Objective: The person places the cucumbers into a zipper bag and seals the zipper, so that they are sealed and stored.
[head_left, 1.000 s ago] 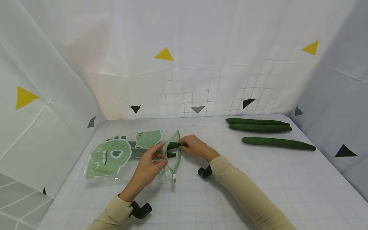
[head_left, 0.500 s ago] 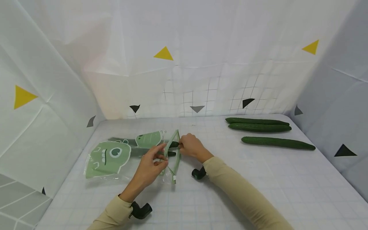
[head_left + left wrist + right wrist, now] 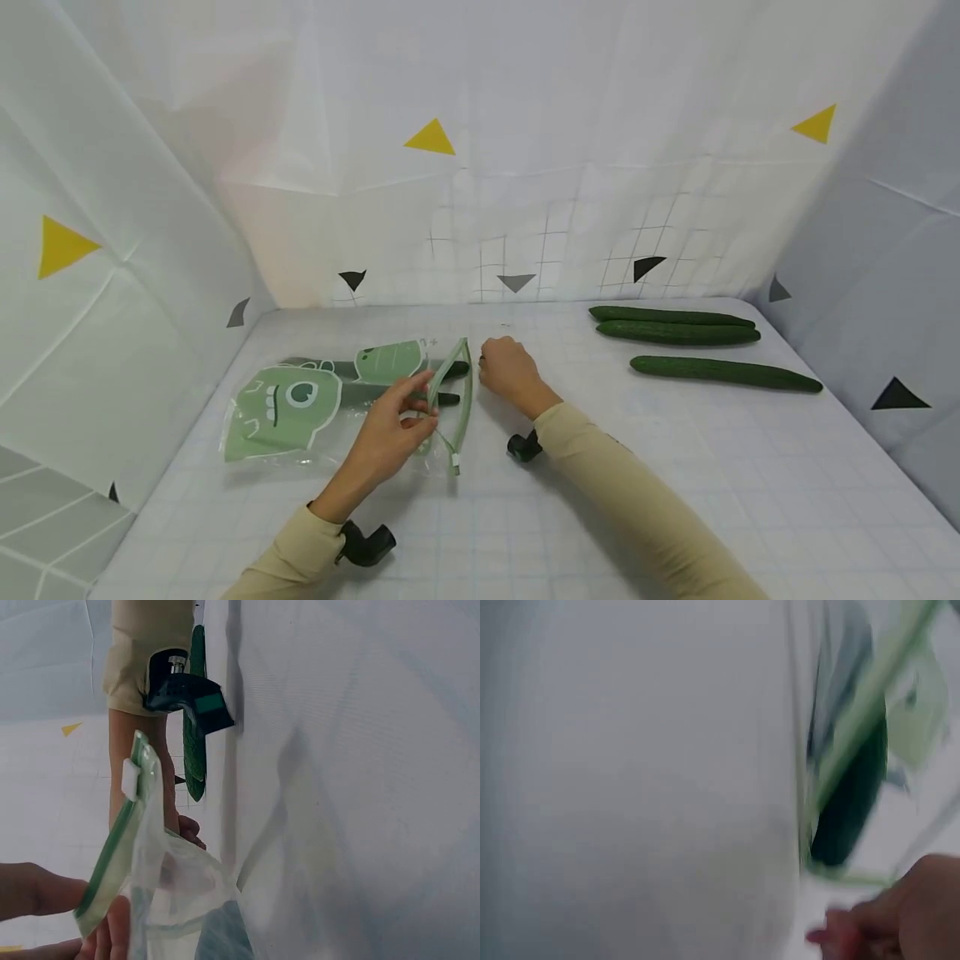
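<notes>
A clear zip bag (image 3: 292, 408) with green cartoon prints lies on its side on the left half of the table, its mouth gaping to the right. Two cucumbers are inside; the end of the upper cucumber (image 3: 456, 369) and that of the lower cucumber (image 3: 448, 400) show at the mouth. My left hand (image 3: 392, 429) pinches the near lip of the mouth between thumb and fingers; in the left wrist view the green zip strip (image 3: 112, 855) carries a white slider (image 3: 130, 778). Just right of the mouth, my right hand (image 3: 513, 373) holds nothing, its fingers loosely bent.
At the back right, two cucumbers (image 3: 678, 333) lie side by side, with a third cucumber (image 3: 727, 373) in front of them. A black camera mount (image 3: 367, 546) juts from each wrist. White sheets (image 3: 600, 125) with coloured triangles enclose the table.
My right hand has let go of the upper cucumber's end and drawn back slightly up and right. That cucumber has gone a little deeper into the bag. My left hand stays on the lip.
</notes>
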`<state>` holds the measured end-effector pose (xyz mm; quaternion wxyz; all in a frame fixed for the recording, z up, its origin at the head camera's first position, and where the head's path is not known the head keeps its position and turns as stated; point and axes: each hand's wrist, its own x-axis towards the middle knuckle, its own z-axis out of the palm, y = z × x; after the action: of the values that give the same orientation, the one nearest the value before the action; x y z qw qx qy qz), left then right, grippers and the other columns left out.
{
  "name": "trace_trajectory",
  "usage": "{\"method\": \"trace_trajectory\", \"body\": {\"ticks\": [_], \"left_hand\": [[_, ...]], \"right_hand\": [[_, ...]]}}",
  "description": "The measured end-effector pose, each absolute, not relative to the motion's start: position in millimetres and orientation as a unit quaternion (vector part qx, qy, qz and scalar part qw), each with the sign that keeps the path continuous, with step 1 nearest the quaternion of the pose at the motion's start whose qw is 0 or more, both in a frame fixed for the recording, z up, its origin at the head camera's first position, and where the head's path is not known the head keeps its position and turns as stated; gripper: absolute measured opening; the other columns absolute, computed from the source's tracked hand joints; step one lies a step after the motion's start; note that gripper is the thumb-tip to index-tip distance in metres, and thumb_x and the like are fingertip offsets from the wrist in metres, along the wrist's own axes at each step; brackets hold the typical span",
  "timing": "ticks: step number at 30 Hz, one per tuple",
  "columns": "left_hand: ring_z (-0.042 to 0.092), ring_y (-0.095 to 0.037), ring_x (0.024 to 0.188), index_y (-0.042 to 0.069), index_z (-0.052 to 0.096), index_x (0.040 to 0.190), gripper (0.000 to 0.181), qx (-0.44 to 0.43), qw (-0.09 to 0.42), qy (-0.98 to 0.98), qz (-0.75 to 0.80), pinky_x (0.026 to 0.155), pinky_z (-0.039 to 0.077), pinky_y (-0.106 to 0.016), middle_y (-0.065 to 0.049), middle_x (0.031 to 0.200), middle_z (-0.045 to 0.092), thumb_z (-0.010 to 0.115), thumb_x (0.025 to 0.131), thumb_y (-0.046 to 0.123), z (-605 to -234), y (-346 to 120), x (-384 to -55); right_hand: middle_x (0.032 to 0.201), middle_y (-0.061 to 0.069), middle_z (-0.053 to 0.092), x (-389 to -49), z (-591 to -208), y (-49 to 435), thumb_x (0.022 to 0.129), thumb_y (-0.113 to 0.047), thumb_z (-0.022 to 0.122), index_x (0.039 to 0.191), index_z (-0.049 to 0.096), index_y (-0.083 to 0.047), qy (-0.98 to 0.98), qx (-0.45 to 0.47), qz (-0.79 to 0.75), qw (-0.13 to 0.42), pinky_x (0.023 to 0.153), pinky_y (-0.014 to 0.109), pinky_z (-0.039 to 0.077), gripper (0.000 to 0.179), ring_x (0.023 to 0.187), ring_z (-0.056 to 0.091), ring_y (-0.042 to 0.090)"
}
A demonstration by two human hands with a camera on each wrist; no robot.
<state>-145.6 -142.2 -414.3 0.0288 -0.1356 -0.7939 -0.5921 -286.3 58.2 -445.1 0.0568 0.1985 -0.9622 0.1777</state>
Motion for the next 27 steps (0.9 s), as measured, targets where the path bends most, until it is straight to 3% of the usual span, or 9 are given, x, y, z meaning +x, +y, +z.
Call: {"method": "trace_trajectory", "body": {"ticks": [5, 10, 17, 27], "left_hand": [[0.063, -0.029, 0.106, -0.004, 0.048, 0.152, 0.063, -0.129, 0.027, -0.796, -0.591, 0.086, 0.057, -0.03, -0.018, 0.127, 0.055, 0.068, 0.092, -0.013, -415.2, -141.7, -146.2], [0.063, -0.029, 0.106, -0.003, 0.048, 0.152, 0.064, -0.124, 0.024, -0.794, -0.595, 0.086, 0.057, -0.031, -0.018, 0.128, 0.054, 0.068, 0.093, -0.012, -413.9, -141.3, -144.9], [0.063, -0.03, 0.106, -0.004, 0.047, 0.153, 0.064, -0.131, 0.025, -0.793, -0.595, 0.086, 0.056, -0.03, -0.018, 0.13, 0.054, 0.068, 0.092, -0.012, -415.7, -142.9, -145.7], [0.063, -0.027, 0.105, -0.001, 0.049, 0.152, 0.064, -0.127, 0.031, -0.801, -0.584, 0.086, 0.056, -0.029, -0.015, 0.129, 0.056, 0.069, 0.092, -0.011, -417.3, -143.4, -146.8]], "right_hand": [[0.101, 0.014, 0.074, -294.9, -442.9, 93.8, 0.098, 0.002, 0.068, 0.11, 0.076, 0.004, -0.942, 0.217, 0.254, 0.044, 0.073, 0.036, 0.056, 0.015, 0.084, 0.067, 0.024], [0.096, 0.011, 0.073, -300.9, -446.9, 119.5, 0.097, 0.0, 0.07, 0.111, 0.077, 0.003, -0.936, 0.213, 0.275, 0.04, 0.066, 0.032, 0.052, 0.016, 0.074, 0.059, 0.019], [0.108, 0.013, 0.073, -300.7, -446.6, 137.7, 0.099, -0.006, 0.07, 0.115, 0.077, 0.0, -0.957, 0.175, 0.228, 0.03, 0.081, 0.041, 0.057, 0.018, 0.097, 0.067, 0.028], [0.11, 0.017, 0.072, -304.2, -445.2, 171.7, 0.1, -0.005, 0.068, 0.121, 0.075, 0.002, -0.953, 0.169, 0.252, 0.02, 0.085, 0.047, 0.057, 0.023, 0.101, 0.068, 0.031]]}}
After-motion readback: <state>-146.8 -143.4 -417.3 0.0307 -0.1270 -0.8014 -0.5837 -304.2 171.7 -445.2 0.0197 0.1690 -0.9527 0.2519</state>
